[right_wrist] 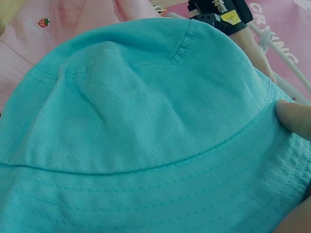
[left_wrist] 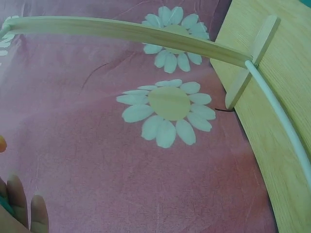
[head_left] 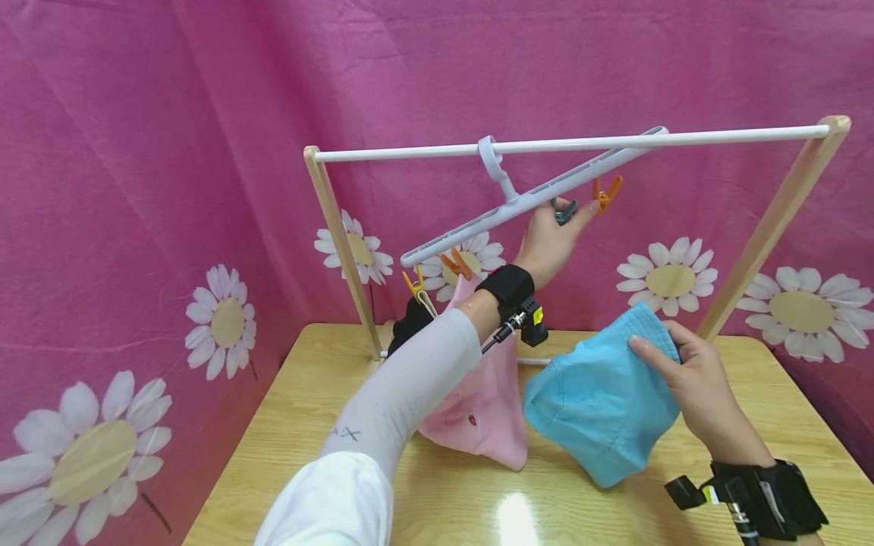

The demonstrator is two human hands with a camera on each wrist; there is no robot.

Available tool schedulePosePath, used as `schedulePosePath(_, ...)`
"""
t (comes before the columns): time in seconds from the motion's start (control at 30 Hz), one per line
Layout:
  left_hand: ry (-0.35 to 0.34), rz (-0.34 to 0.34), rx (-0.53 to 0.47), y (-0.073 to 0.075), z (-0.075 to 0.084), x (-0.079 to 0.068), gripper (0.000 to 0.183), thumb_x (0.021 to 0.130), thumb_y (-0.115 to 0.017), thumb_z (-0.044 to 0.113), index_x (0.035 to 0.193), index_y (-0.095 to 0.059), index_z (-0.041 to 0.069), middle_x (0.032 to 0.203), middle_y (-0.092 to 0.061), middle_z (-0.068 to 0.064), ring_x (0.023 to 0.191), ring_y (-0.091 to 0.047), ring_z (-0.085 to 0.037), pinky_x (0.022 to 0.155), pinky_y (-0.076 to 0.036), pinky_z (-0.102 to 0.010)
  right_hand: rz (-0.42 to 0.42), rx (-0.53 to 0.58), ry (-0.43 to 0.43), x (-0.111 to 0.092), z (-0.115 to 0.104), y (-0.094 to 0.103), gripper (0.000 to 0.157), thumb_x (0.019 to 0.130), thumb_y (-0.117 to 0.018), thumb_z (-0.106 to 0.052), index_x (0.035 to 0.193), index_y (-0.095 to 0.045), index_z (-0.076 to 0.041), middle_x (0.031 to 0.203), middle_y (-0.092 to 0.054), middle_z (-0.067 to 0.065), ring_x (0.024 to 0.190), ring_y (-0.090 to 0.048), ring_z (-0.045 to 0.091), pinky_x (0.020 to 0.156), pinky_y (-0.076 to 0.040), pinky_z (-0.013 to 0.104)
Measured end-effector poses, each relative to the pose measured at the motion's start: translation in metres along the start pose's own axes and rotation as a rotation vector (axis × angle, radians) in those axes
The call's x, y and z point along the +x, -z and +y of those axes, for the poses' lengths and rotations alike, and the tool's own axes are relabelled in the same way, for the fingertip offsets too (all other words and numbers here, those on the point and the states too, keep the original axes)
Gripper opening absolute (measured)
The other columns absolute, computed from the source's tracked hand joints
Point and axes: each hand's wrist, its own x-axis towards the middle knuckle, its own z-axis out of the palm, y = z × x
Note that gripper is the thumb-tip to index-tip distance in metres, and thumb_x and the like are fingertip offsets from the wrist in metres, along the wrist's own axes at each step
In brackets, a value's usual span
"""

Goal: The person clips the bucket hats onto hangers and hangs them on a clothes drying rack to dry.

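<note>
My left hand (head_left: 549, 239) is raised under the right half of a pale grey hanger (head_left: 546, 199). Between its thumb and fingers it holds a dark green clothespin (head_left: 564, 212); the exact grip is partly hidden. Its thumb tip reaches an orange clothespin (head_left: 605, 195) below the hanger. Lower right, my right hand (head_left: 696, 379) pinches the brim of a light blue bucket hat (head_left: 608, 394), thumb on the near side. In the right wrist view the hat (right_wrist: 136, 107) fills most of the picture, crown upward, with the thumb at the brim's right end.
The hanger hooks over a white rod (head_left: 410, 153) between wooden posts (head_left: 771, 227). Another orange clothespin (head_left: 456, 263) holds a pink cloth item (head_left: 488, 409). A yellow clothespin (head_left: 414, 282) is by a black item (head_left: 410, 326). The wooden table (head_left: 273, 470) lies below.
</note>
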Motion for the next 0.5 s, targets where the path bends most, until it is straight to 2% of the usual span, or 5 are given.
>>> schedulePosePath(0.23,0.049,0.089,0.141,0.0024,0.0053,-0.0037,0.033,0.097,-0.058,0.047,0.096,-0.051,0.015,0.078,-0.050,0.002,0.073,-0.050,-0.012,0.060,-0.039,-0.022,-0.004,0.000,0.003,-0.0006,0.0005,-0.0039,0.015,0.097,-0.064,-0.015,0.112,-0.063,-0.012,0.091,-0.061,-0.004,0.075,-0.059,0.008,0.067,-0.053,0.018)
schedulePosePath(0.4,0.045,0.144,0.226,0.0046,0.0056,-0.0061,0.042,0.095,-0.059,0.050,0.077,-0.049,0.013,0.067,-0.045,0.001,0.065,-0.048,-0.014,0.056,-0.036,-0.023,-0.014,-0.025,-0.013,0.0000,0.0004,-0.0061,0.016,0.097,-0.064,-0.018,0.113,-0.062,-0.013,0.093,-0.061,-0.003,0.077,-0.059,0.008,0.068,-0.053,0.018)
schedulePosePath(0.5,0.043,0.160,0.257,0.0061,0.0052,-0.0076,0.044,0.094,-0.059,0.049,0.073,-0.046,0.013,0.064,-0.042,0.001,0.063,-0.047,-0.014,0.055,-0.035,-0.023,-0.020,-0.041,-0.018,0.0003,0.0008,-0.0069,0.018,0.098,-0.063,-0.019,0.114,-0.061,-0.012,0.094,-0.060,-0.002,0.079,-0.059,0.009,0.070,-0.053,0.018)
